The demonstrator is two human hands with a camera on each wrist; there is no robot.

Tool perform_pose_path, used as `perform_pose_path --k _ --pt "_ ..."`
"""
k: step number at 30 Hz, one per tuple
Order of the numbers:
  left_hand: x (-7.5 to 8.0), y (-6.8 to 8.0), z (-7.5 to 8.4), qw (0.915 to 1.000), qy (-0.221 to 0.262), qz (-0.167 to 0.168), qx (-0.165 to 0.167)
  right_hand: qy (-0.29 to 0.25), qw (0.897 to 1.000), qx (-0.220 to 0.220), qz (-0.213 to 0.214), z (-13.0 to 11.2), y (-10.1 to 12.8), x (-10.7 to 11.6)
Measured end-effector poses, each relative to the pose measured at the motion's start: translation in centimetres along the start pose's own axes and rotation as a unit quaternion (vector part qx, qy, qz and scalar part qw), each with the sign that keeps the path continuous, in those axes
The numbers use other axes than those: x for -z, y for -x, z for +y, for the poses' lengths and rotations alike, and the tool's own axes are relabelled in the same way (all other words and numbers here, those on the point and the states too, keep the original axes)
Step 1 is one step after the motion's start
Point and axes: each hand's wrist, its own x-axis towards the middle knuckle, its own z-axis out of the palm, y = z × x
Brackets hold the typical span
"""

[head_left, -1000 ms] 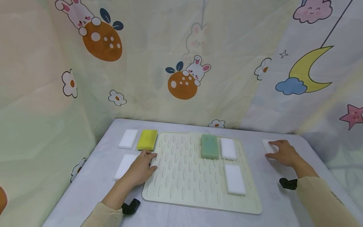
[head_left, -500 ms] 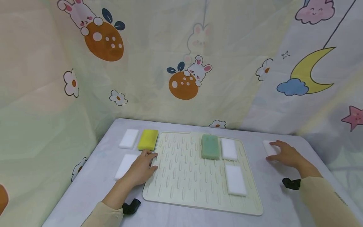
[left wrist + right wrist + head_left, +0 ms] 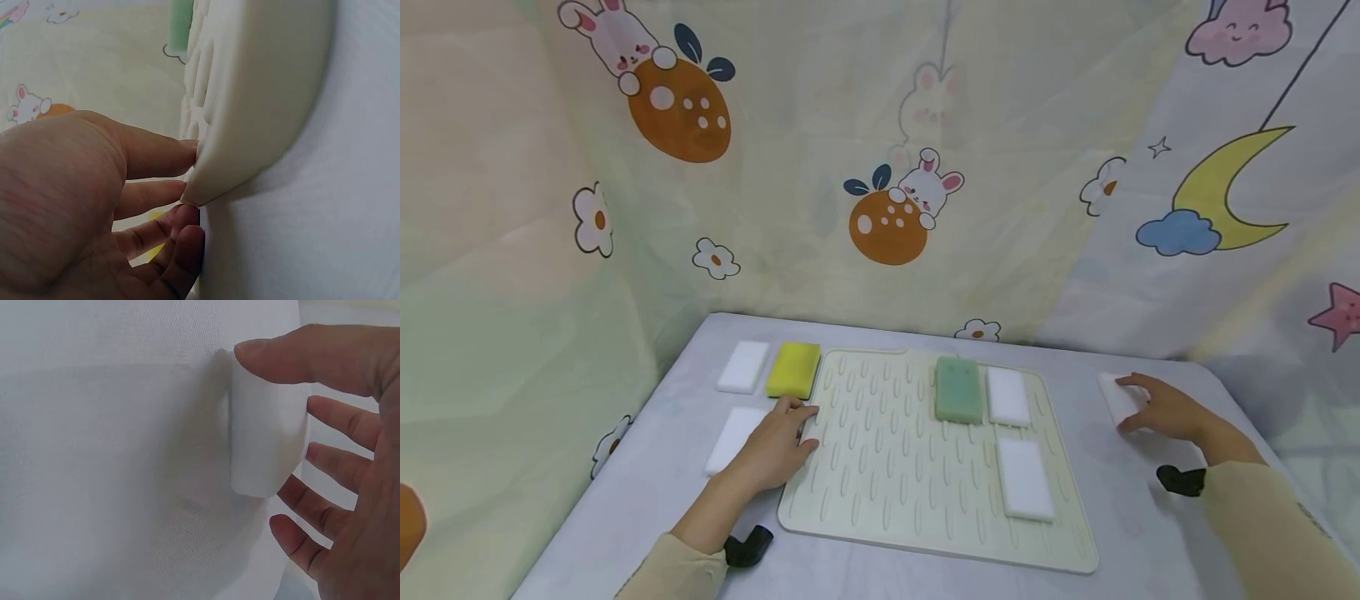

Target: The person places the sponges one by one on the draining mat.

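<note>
My left hand point(image 3: 775, 444) rests at the left edge of a cream ridged drying mat point(image 3: 880, 521). In the left wrist view the thumb and a fingertip touch the mat's edge, while other fingertips lie beside it on the cloth. Off to the right, my right hand point(image 3: 1168, 410) has its thumb and fingers around a white sponge point(image 3: 1117, 398) on the table. The right wrist view shows the thumb at one corner of this sponge point(image 3: 265, 437) and fingertips along its opposite side. A green sponge point(image 3: 958, 392) and two white sponges point(image 3: 1008, 397) lie on the mat.
Left of the mat are a yellow sponge point(image 3: 793, 369) with a dark underside and a white sponge point(image 3: 743, 367). Another white sponge point(image 3: 732, 435) is partly behind the left hand. A printed curtain point(image 3: 790, 217) hangs along the table's back and sides.
My right hand has shifted slightly right and toward me, its thumb sliding along the white sponge, which stays in place. The left hand stays at the mat's edge. The head view drifts slightly.
</note>
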Motion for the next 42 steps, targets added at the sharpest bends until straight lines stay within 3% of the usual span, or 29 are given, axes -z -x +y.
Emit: perform_pose_path --k 15,28,42 --pt "0.1 0.2 0.1 1.0000 -0.004 -0.001 -0.003 -0.009 1.000 0.005 0.012 0.4 -0.3 -0.1" --pt "-0.1 0.2 0.1 1.0000 -0.005 -0.003 -0.007 0.015 0.999 0.011 0.028 0.8 0.9 -0.8" --pt "0.0 -0.1 -0.2 0.9999 -0.011 -0.003 0.000 0.028 0.997 0.038 0.059 -2.4 2.3 -0.6"
